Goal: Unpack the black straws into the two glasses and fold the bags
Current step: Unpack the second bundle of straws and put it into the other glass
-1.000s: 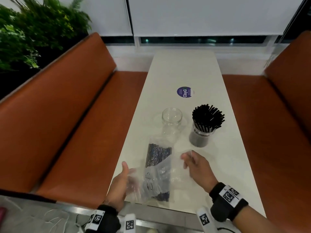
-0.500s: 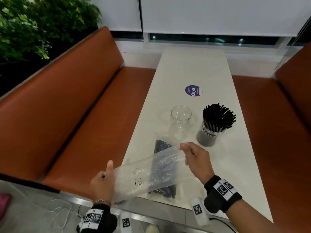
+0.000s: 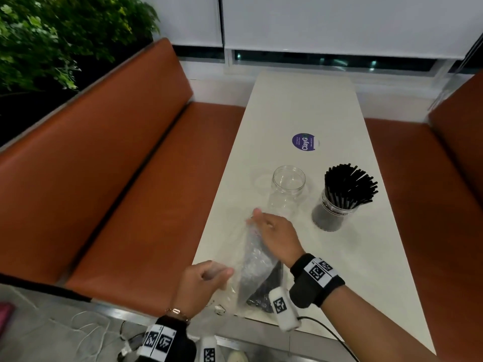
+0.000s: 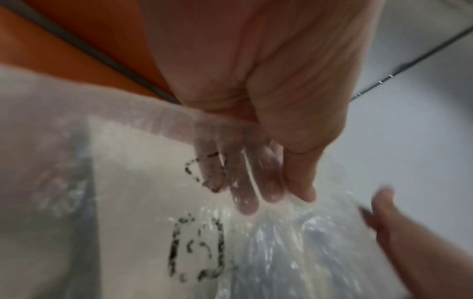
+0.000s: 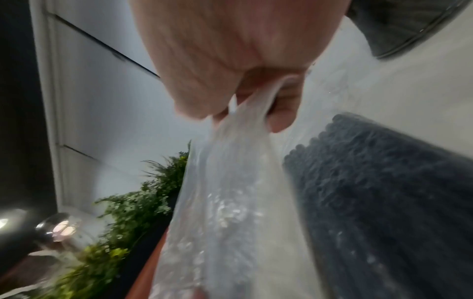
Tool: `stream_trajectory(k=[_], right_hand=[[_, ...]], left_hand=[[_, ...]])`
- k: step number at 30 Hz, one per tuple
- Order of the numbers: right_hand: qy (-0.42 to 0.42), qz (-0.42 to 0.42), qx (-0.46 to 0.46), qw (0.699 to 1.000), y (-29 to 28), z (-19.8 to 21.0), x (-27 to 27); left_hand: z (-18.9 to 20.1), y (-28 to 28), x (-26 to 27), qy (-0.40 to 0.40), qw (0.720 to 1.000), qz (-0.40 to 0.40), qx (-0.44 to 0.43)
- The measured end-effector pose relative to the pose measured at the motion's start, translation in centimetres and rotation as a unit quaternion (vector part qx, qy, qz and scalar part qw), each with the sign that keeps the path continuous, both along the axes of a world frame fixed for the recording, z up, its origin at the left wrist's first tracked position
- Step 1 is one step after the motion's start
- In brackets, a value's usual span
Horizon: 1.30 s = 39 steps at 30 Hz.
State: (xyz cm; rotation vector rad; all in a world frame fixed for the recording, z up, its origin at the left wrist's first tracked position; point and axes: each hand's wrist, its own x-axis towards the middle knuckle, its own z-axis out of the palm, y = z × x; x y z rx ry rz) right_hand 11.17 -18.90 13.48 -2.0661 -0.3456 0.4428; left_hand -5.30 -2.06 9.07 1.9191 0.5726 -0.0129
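A: State the hazard, nearest item first.

B: The empty clear bag (image 3: 236,259) is stretched in the air between both hands, above the full bag of black straws (image 3: 264,291) lying at the near table (image 3: 339,257) edge. If the film slips from either pinch, the fold is likely to collapse. If the bag sweeps forward, it could catch the empty glass (image 3: 287,189) just beyond it.

A: Hand poses?

B: Left hand (image 3: 201,286) – nearest, off the table edge, with its fingers (image 4: 245,182) behind the film and the thumb closing on it, so it grips the printed end. Right hand (image 3: 277,236) – farther in, between the full bag and the empty glass, palm down, pinching the gathered far end.

A: Beyond that?

B: The filled glass (image 3: 332,212) stands to the right of the empty glass, black straws (image 3: 350,184) upright inside. One bag is not yet unpacked.
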Motion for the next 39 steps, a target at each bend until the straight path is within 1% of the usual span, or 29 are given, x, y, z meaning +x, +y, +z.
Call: stream_trajectory(k=[2, 3, 5, 7, 10, 13, 15, 17, 19, 20, 22, 23, 24, 25, 26, 27, 28, 29, 31, 33, 34, 36, 37, 39], right_hand=[[-0.013, -0.088, -0.11, 0.99, -0.5, -0.5, 0.8], [-0.002, -0.105, -0.162, 0.981, -0.8, -1.4, 1.0], [0.042, -0.094, -0.22, 0.97, -1.3, -3.4, 0.9], [0.096, -0.085, -0.23, 0.965, -1.4, -4.7, 0.6], [0.153, -0.115, -0.179, 0.965, -1.2, -6.2, 1.0], [0.215, -0.143, -0.095, 0.961, -1.2, -7.2, 1.8], [0.236, -0.149, -0.031, 0.96, -1.6, -7.2, 2.2], [0.246, -0.134, 0.008, 0.96, -2.3, -6.6, 2.3], [0.246, -0.113, 0.022, 0.962, -3.4, -6.0, 2.0], [0.24, -0.099, 0.036, 0.965, -4.0, -5.7, 1.8], [0.226, -0.064, 0.069, 0.97, -5.3, -4.7, 1.4], [0.223, -0.046, 0.089, 0.97, -6.0, -3.9, 1.1], [0.218, -0.031, 0.117, 0.968, -6.6, -3.1, 0.9], [0.217, -0.013, 0.142, 0.966, -7.3, -2.1, 0.6], [0.215, 0.003, 0.17, 0.962, -8.0, -1.3, 0.4], [0.21, 0.019, 0.188, 0.959, -8.6, -0.7, 0.4], [0.203, 0.027, 0.202, 0.958, -9.2, 0.0, 0.3], [0.194, 0.033, 0.209, 0.958, -9.9, 0.6, 0.4], [0.183, 0.051, 0.232, 0.954, -11.2, 1.8, 0.5], [0.176, 0.076, 0.249, 0.949, -12.5, 3.1, 0.5], [0.171, 0.085, 0.255, 0.948, -13.1, 3.9, 0.4], [0.157, 0.094, 0.27, 0.945, -14.0, 5.5, 0.2], [0.149, 0.099, 0.28, 0.943, -14.4, 6.1, 0.1], [0.13, 0.104, 0.293, 0.941, -15.3, 6.9, 0.1]], left_hand=[[-0.2, 1.1, 0.0, 0.004, 0.998, 0.06, -0.023], [-0.4, 1.9, 0.0, 0.013, 0.995, 0.095, -0.027], [-1.0, 3.5, 0.4, 0.023, 0.985, 0.167, -0.032], [-1.7, 4.4, 1.3, 0.033, 0.977, 0.207, -0.034], [-2.3, 4.5, 3.3, 0.046, 0.98, 0.195, -0.012], [-3.3, 4.1, 5.3, 0.08, 0.984, 0.155, 0.015], [-4.3, 3.7, 6.5, 0.113, 0.983, 0.142, 0.038], [-4.9, 3.1, 7.4, 0.15, 0.977, 0.137, 0.069], [-5.0, 2.4, 7.8, 0.163, 0.973, 0.13, 0.098], [-4.9, 2.0, 7.8, 0.159, 0.972, 0.124, 0.12], [-4.2, 1.4, 7.8, 0.143, 0.964, 0.095, 0.203], [-3.7, 1.1, 7.7, 0.129, 0.96, 0.079, 0.235], [-3.1, 0.8, 7.9, 0.098, 0.962, 0.063, 0.246], [-2.5, 0.4, 8.1, 0.061, 0.971, 0.046, 0.225], [-1.8, -0.1, 8.4, 0.018, 0.985, 0.031, 0.166], [-0.8, -0.7, 8.7, -0.012, 0.996, 0.017, 0.084], [0.3, -1.5, 9.1, -0.024, 1.0, 0.001, -0.008], [1.4, -2.3, 9.3, -0.029, 0.995, -0.014, -0.096], [3.2, -3.8, 9.5, -0.041, 0.968, -0.057, -0.243], [4.3, -5.0, 9.7, -0.068, 0.931, -0.123, -0.337], [4.6, -5.6, 9.8, -0.079, 0.914, -0.158, -0.364], [4.8, -6.8, 10.2, -0.085, 0.899, -0.215, -0.371], [5.2, -7.4, 10.4, -0.083, 0.899, -0.228, -0.364], [5.7, -8.6, 10.7, -0.077, 0.907, -0.218, -0.352]])
